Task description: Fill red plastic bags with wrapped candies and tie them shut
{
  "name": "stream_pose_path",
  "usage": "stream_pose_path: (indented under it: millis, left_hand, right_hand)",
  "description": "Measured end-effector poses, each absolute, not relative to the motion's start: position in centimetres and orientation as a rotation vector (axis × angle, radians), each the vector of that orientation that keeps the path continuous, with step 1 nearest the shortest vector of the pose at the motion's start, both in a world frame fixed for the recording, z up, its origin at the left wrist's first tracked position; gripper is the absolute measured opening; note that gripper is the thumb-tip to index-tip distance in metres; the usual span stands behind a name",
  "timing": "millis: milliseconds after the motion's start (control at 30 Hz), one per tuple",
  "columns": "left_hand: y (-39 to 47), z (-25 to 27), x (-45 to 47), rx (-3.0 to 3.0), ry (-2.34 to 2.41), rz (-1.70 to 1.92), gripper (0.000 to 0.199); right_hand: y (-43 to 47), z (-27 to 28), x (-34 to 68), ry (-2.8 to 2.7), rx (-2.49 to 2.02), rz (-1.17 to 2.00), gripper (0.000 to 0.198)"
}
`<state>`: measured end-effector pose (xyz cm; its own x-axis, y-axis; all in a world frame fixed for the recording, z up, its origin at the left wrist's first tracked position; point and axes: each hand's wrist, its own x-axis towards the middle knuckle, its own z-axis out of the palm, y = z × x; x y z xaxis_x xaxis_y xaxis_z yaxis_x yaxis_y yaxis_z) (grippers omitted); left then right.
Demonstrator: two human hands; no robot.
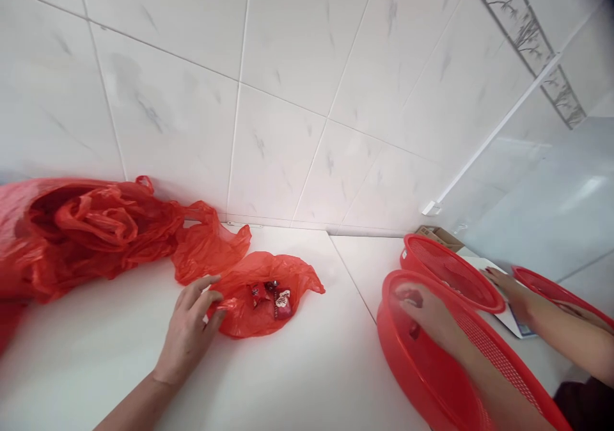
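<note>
My left hand point(189, 325) pinches the near-left edge of a small red plastic bag point(235, 319) lying open on the white table. Inside the bag are a few small dark-red wrapped packets point(283, 304), one with a pale printed design. My right hand point(426, 313) reaches into a large red plastic basket point(403, 367) with a mesh side. Its fingers are closed on a small red wrapped packet point(413, 298), somewhat blurred. Another small red packet point(415, 330) shows just beneath that hand, inside the basket.
A heap of red plastic bags point(110, 226) lies on the left, against the tiled wall. Beyond my basket stands a second red basket point(446, 271). Another person's forearm point(551, 319) reaches in at right, near a third red basket point(551, 287). A cardboard box point(439, 236) sits behind.
</note>
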<state>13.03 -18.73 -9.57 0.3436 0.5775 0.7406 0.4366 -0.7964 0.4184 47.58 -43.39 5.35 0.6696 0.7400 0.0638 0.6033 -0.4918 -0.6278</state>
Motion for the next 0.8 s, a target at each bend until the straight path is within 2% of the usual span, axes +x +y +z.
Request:
stream_pose_path:
  millis: [167, 400, 533, 667, 800]
  left_hand:
    - [-19.2, -9.1, 13.0, 2.416, 0.855, 1.45, 0.008]
    - [-20.2, -8.3, 12.6, 2.334, 0.78, 1.426, 0.013]
    - [-20.5, -8.1, 12.6, 2.326, 0.745, 1.444, 0.016]
    - [-20.3, -8.1, 12.6, 2.313, 0.761, 1.442, 0.016]
    - [-20.0, -8.4, 12.7, 2.276, 0.793, 1.425, 0.013]
  right_hand:
    - [-39.0, 7.1, 40.7, -1.415, -2.11, 0.462, 0.019]
    - [-28.4, 2.4, 31.7, -2.158, -1.886, 0.627, 0.024]
    - [-23.7, 0.9, 30.2, -2.12, -1.889, 0.485, 0.021]
    - [-24.2, 2.5, 31.4, -2.005, -1.881, 0.356, 0.043]
    - [-30.7, 5.4, 36.7, -1.765, -2.054, 0.274, 0.03]
